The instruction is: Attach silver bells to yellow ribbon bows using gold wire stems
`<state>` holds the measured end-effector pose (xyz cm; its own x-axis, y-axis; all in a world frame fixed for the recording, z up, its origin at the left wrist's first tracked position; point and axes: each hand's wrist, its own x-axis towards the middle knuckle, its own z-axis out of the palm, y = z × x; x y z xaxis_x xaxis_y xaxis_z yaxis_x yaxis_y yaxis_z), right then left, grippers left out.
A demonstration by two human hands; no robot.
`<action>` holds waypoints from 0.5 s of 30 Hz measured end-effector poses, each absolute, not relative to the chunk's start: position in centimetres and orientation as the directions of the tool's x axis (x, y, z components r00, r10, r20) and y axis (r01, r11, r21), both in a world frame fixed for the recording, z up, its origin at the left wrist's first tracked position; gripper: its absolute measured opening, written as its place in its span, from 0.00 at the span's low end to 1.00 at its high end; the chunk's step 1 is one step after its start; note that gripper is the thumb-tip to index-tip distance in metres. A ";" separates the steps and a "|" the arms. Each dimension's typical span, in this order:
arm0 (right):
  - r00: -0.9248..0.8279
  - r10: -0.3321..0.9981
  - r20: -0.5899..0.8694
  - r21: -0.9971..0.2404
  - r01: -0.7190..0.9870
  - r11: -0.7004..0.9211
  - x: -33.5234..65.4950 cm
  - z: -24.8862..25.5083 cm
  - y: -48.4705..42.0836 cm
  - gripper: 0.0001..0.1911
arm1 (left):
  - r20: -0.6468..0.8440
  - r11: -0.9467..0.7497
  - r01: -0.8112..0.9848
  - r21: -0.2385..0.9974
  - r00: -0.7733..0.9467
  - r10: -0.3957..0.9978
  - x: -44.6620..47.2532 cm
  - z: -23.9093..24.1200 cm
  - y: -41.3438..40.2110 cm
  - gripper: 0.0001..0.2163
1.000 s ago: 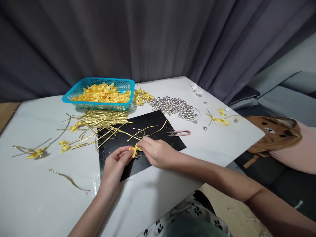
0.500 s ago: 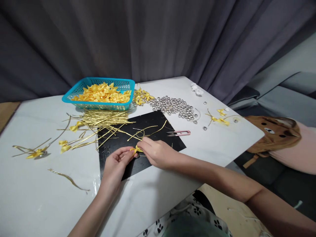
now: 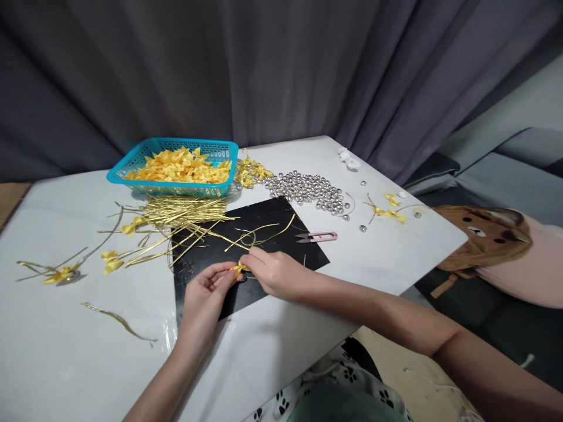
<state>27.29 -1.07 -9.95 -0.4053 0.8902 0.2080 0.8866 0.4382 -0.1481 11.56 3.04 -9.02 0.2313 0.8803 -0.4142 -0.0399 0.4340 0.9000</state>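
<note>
Over a black mat [image 3: 264, 220] on the white table, my left hand [image 3: 204, 299] and my right hand [image 3: 275, 272] meet, both pinching a small yellow ribbon bow [image 3: 237, 269]. Most of the bow is covered by my fingertips. A gold twist wire [image 3: 257, 234] loops across the mat just beyond my right hand. More gold wires [image 3: 182, 214] lie in a bundle at the mat's far left corner.
A blue basket [image 3: 173, 184] of yellow bows stands at the back. Silver beads [image 3: 308, 189] are heaped to its right, pink thread snips [image 3: 319, 237] lie by the mat. Finished bows on wires lie at left [image 3: 59, 273] and right [image 3: 389, 213]. A bear cushion [image 3: 488, 240] sits beyond the table's right edge.
The bow has been drawn tighter between my fingertips and shows less. The view has shifted slightly; my hands stay in the same spot over the mat.
</note>
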 end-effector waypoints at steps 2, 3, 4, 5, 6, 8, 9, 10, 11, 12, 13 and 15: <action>-0.387 0.898 0.211 -0.154 0.894 0.421 27.5 -9.8 -1.0 0.08 | -0.408 0.428 -0.055 0.902 0.218 0.887 11.6 -9.1 3.1 0.17; -0.375 0.903 0.211 -0.158 0.898 0.410 27.6 -9.7 -0.9 0.08 | -0.405 0.426 -0.062 0.903 0.214 0.889 11.6 -9.1 3.1 0.17; -0.367 0.906 0.210 -0.162 0.901 0.402 27.7 -9.5 -0.9 0.08 | -0.402 0.424 -0.067 0.903 0.211 0.891 11.6 -9.1 3.1 0.17; -0.361 0.909 0.208 -0.164 0.903 0.397 27.8 -9.4 -0.8 0.08 | -0.400 0.422 -0.069 0.904 0.210 0.892 11.6 -9.1 3.2 0.18; -0.361 0.910 0.205 -0.165 0.903 0.396 28.0 -9.4 -0.8 0.08 | -0.398 0.420 -0.070 0.905 0.211 0.893 11.6 -9.1 3.3 0.18; -0.370 0.907 0.201 -0.162 0.900 0.404 28.1 -9.4 -0.8 0.09 | -0.391 0.413 -0.067 0.908 0.214 0.895 11.6 -9.2 3.4 0.19; -0.377 0.904 0.200 -0.160 0.898 0.410 28.2 -9.4 -0.8 0.09 | -0.386 0.407 -0.062 0.911 0.217 0.897 11.6 -9.2 3.4 0.18; -0.386 0.901 0.199 -0.156 0.895 0.418 28.2 -9.5 -0.9 0.09 | -0.381 0.401 -0.056 0.914 0.221 0.898 11.6 -9.3 3.4 0.18; -0.396 0.897 0.199 -0.152 0.891 0.427 28.2 -9.6 -0.9 0.10 | -0.375 0.395 -0.048 0.918 0.226 0.899 11.6 -9.3 3.4 0.18; -0.408 0.891 0.199 -0.149 0.886 0.439 28.2 -9.6 -0.9 0.10 | -0.370 0.388 -0.038 0.921 0.231 0.900 11.6 -9.3 3.4 0.18; -0.421 0.885 0.200 -0.145 0.880 0.452 28.1 -9.7 -0.9 0.10 | -0.365 0.381 -0.027 0.924 0.236 0.901 11.6 -9.3 3.3 0.18; -0.450 0.870 0.202 -0.137 0.866 0.480 28.0 -9.8 -0.8 0.10 | -0.353 0.366 -0.010 0.931 0.239 0.905 11.6 -9.3 3.3 0.17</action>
